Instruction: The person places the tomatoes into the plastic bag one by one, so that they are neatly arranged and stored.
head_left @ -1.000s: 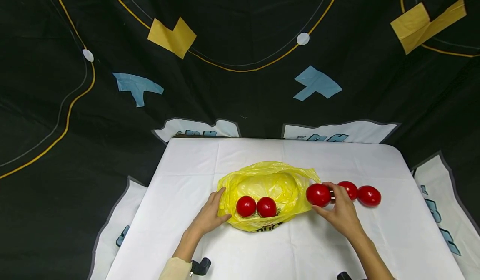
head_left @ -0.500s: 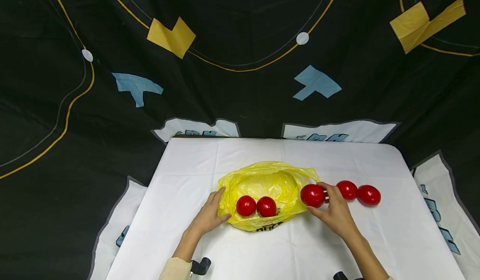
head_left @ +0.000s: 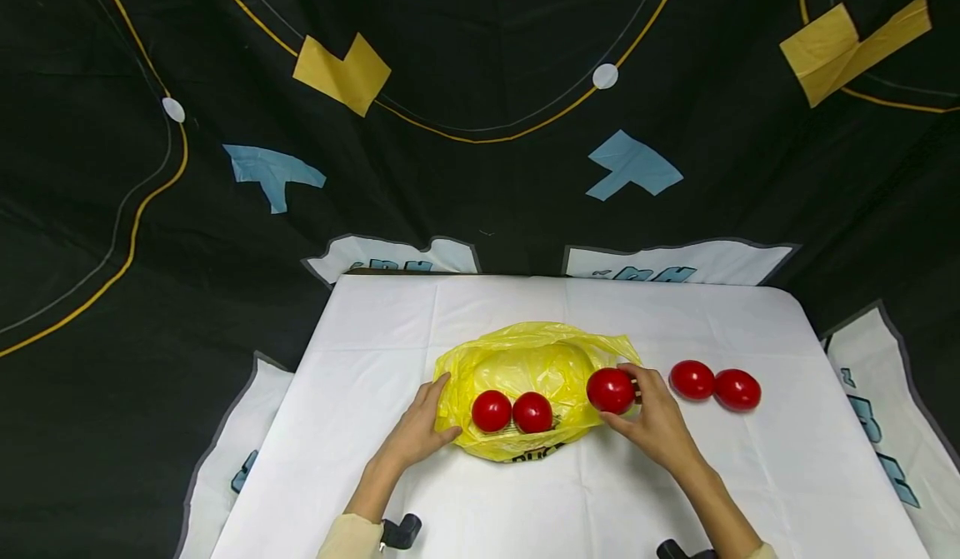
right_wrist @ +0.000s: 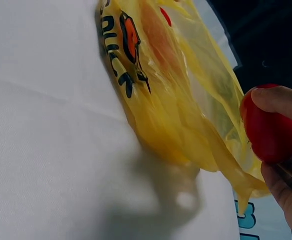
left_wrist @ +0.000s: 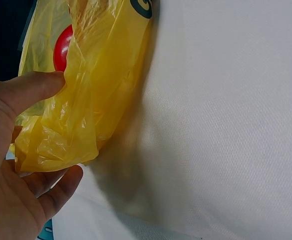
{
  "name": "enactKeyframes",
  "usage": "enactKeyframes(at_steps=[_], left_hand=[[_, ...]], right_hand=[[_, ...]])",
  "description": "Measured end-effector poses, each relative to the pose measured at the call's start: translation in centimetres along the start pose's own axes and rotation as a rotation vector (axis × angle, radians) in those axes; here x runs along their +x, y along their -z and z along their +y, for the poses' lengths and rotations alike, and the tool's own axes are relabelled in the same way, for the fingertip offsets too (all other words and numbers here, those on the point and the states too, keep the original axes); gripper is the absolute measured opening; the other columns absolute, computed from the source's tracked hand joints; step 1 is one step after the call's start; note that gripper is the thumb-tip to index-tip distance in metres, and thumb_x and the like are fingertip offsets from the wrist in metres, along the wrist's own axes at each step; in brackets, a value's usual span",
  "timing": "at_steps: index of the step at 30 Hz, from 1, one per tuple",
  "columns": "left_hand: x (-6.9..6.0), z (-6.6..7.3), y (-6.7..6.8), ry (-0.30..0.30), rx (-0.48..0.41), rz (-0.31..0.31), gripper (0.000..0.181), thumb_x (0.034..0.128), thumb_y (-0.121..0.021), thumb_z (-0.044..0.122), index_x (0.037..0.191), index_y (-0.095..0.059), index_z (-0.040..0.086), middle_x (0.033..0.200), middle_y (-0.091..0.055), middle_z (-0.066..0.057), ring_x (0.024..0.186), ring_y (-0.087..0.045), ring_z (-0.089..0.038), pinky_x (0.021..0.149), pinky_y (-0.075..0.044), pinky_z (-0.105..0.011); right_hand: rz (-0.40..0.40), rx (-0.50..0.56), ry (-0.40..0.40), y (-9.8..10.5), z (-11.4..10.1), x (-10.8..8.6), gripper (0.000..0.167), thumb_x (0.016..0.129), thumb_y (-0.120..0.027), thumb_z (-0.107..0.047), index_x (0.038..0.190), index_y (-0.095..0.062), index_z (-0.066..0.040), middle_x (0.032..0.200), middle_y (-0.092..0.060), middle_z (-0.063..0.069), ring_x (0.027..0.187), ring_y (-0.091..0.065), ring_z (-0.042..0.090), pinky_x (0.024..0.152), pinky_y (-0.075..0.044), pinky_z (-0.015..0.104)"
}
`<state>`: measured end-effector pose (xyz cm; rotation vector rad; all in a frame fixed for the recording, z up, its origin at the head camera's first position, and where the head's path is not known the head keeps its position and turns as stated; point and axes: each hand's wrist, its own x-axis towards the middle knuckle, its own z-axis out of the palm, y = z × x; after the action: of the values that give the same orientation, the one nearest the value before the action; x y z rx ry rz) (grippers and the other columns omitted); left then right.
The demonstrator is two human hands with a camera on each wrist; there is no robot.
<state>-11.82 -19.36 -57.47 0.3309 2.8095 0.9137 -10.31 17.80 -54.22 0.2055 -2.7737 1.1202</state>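
A yellow plastic bag (head_left: 536, 338) lies open on the white-covered table. Two red tomatoes, one at the left (head_left: 492, 411) and one beside it (head_left: 532, 413), sit inside. My left hand (head_left: 414, 430) holds the bag's left edge; in the left wrist view its thumb (left_wrist: 43, 87) lies on the mouth side and the fingers lie outside. My right hand (head_left: 660, 426) grips another tomato (right_wrist: 273, 125) between thumb and fingers, at the bag's right rim. In the right wrist view, the bag's loose corner (right_wrist: 245, 187) hangs close by that tomato.
Two more tomatoes, a nearer one (head_left: 692, 380) and one further right (head_left: 738, 390), rest side by side on the table to the right of my right hand. Behind the white table (head_left: 480, 301) hangs a dark cloth (head_left: 480, 201) with yellow and blue shapes.
My right hand has carried its tomato leftward, from just beyond the bag's right edge to over the rim. The left hand and the tomatoes inside the bag have stayed put.
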Motion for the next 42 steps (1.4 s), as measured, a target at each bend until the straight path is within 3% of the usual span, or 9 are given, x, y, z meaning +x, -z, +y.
enactKeyframes(at_steps=[26,42], left_hand=[[-0.1,-0.2,0.0,-0.001,-0.002,-0.001,0.091,0.0788,-0.077,0.028,0.15,-0.024,0.01,0.139,-0.039,-0.015,0.122,-0.048,-0.033,0.1,-0.041,-0.048],[-0.1,-0.1,0.1,-0.006,0.013,0.0,0.091,0.0782,-0.078,0.029,0.15,-0.024,0.01,0.139,-0.039,-0.015,0.121,-0.048,-0.033,0.1,-0.041,-0.047]], right_hand=[[-0.057,-0.022,0.11,-4.2,-0.7,1.0,0.076,0.065,-0.088,-0.013,0.129,-0.048,-0.001,0.116,-0.053,0.016,0.106,-0.056,0.032,0.088,-0.049,0.05],[-0.108,-0.073,0.087,-6.2,-0.3,1.3,0.075,0.065,-0.087,-0.014,0.128,-0.049,0.003,0.12,-0.055,0.02,0.105,-0.058,0.035,0.089,-0.048,0.05]])
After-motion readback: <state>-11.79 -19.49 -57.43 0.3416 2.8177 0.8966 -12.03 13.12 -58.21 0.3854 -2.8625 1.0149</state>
